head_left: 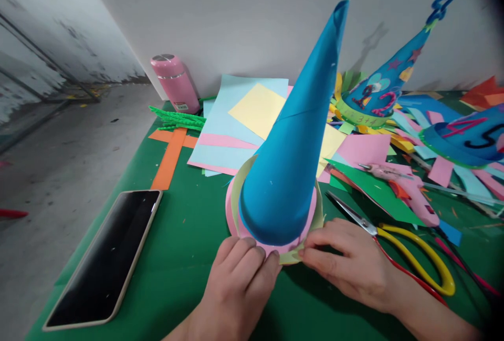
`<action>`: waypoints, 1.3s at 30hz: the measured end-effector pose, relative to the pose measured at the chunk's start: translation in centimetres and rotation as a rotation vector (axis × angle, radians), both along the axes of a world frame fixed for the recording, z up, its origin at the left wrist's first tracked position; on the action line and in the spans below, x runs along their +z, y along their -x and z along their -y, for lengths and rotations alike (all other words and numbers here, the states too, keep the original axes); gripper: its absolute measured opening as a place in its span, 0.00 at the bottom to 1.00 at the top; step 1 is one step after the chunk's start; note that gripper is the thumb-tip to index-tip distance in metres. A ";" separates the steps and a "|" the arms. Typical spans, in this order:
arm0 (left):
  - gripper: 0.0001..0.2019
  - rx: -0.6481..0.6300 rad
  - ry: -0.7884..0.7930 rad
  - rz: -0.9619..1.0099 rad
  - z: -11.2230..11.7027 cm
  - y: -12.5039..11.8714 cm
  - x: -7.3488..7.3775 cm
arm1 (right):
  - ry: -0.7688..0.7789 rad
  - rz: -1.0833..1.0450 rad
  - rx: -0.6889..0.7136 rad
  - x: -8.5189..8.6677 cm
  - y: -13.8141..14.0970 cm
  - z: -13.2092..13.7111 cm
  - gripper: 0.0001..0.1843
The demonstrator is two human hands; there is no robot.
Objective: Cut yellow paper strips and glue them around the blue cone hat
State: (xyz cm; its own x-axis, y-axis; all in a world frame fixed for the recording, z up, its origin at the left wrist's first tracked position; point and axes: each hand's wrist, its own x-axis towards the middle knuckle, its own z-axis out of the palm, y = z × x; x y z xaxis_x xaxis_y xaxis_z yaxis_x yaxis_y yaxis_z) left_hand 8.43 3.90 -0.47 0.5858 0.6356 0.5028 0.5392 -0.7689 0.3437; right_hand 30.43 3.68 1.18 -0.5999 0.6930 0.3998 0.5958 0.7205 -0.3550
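A blue paper cone hat (287,162) stands on the green table with its tip leaning right. Its base rests on a pink paper brim (231,209), and a pale yellow-green paper strip (318,209) curves around the base. My left hand (240,272) is closed over the front edge of the brim and strip, its fingertips curled out of sight. On the right of the front edge, my right hand (346,262) pinches the strip between thumb and fingers. Yellow and red handled scissors (413,254) lie beside and partly behind my right hand.
A phone (104,257) lies at the left. Behind stand a pink flask (176,83), green pipe cleaners (177,119) and paper sheets (220,115). At right are a pink glue gun (409,188) and decorated cone hats (388,81) among paper scraps.
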 end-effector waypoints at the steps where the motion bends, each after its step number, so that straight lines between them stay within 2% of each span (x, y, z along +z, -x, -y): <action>1: 0.07 0.018 0.028 0.017 -0.1 -0.2 0.2 | 0.010 -0.007 0.001 0.0 0.0 0.0 0.10; 9: 0.07 0.055 0.222 0.165 -0.5 -1.0 1.0 | 0.194 -0.147 0.013 -0.2 0.3 -0.2 0.10; 18: 0.06 0.064 0.274 0.227 -0.7 -1.2 0.9 | 0.384 -0.230 0.018 -0.1 0.5 -0.5 0.10; 39: 0.06 -0.022 0.248 0.279 -0.9 -0.8 0.3 | 0.381 -0.158 0.030 0.4 0.7 -0.6 0.09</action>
State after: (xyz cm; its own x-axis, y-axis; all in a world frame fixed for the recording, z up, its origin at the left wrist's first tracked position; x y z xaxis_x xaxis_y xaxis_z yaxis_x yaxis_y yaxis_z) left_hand 9.25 4.75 -0.13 0.4629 0.7468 0.4775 0.3825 -0.6543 0.6524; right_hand 29.72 4.31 1.59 -0.5740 0.7924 0.2063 0.4936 0.5359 -0.6850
